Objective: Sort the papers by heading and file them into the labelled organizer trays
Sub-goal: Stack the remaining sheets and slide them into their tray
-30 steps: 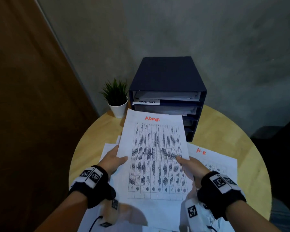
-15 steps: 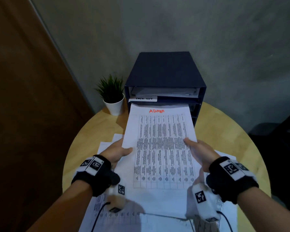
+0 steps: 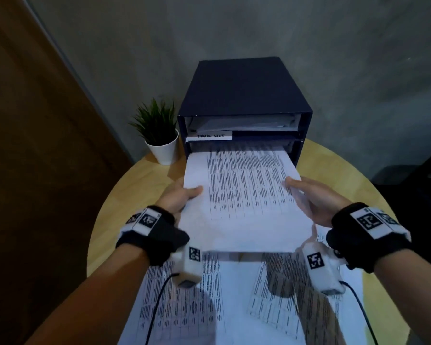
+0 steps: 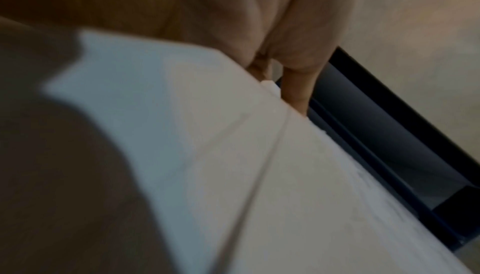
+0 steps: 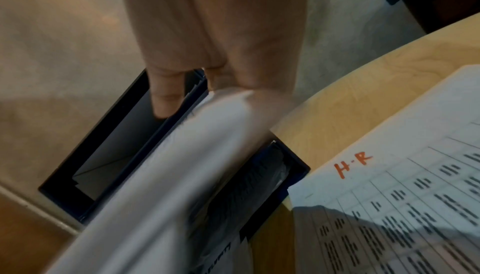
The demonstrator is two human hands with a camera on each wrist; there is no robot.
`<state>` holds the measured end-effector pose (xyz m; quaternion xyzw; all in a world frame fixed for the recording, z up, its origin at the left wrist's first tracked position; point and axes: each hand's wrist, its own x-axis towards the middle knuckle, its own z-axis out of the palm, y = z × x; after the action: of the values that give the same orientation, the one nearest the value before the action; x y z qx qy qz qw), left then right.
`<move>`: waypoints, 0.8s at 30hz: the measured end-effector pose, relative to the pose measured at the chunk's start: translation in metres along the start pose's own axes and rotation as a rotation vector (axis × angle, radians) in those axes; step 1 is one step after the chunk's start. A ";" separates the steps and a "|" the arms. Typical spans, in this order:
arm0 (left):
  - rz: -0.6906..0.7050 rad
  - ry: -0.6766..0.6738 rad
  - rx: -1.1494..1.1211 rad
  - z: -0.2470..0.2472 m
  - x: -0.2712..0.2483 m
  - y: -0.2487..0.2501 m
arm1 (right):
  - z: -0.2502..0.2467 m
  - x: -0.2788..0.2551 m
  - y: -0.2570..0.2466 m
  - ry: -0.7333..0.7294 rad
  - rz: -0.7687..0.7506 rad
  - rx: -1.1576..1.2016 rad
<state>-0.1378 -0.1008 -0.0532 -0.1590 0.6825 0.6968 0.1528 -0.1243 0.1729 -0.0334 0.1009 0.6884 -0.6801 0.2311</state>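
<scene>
I hold a white sheet with a printed table (image 3: 244, 195) by its two side edges. My left hand (image 3: 186, 195) pinches the left edge, thumb on top. My right hand (image 3: 301, 190) pinches the right edge the same way. The sheet's far end, with its heading, is inside the second slot of the dark blue organizer (image 3: 244, 90), just below a white label (image 3: 210, 136). The top slot holds papers. In the right wrist view the sheet (image 5: 182, 165) bends into the organizer (image 5: 124, 134), and a sheet headed "H.R" (image 5: 389, 196) lies on the table.
Several more printed sheets (image 3: 209, 295) lie spread on the round wooden table (image 3: 334, 165) under my wrists. A small potted plant (image 3: 161, 135) stands left of the organizer. A brown door (image 3: 35, 170) is at the left, a grey wall behind.
Both hands have carried the sheet forward and lowered it flat. Its red "Admin" heading, visible before, has slid into the second slot.
</scene>
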 end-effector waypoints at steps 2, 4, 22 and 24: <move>0.050 0.052 -0.030 0.005 0.007 0.015 | -0.001 -0.003 0.006 -0.084 0.005 -0.020; 0.092 0.102 -0.043 0.009 0.012 0.028 | -0.004 -0.001 0.011 -0.084 -0.007 0.069; 0.022 0.115 -0.392 0.026 0.021 0.033 | 0.016 0.024 -0.016 0.380 -0.170 0.466; -0.006 0.109 -0.443 0.035 0.026 0.039 | 0.021 0.027 -0.019 0.423 -0.242 0.584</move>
<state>-0.1785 -0.0668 -0.0287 -0.2280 0.5195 0.8197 0.0792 -0.1528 0.1465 -0.0280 0.2187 0.5048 -0.8343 -0.0364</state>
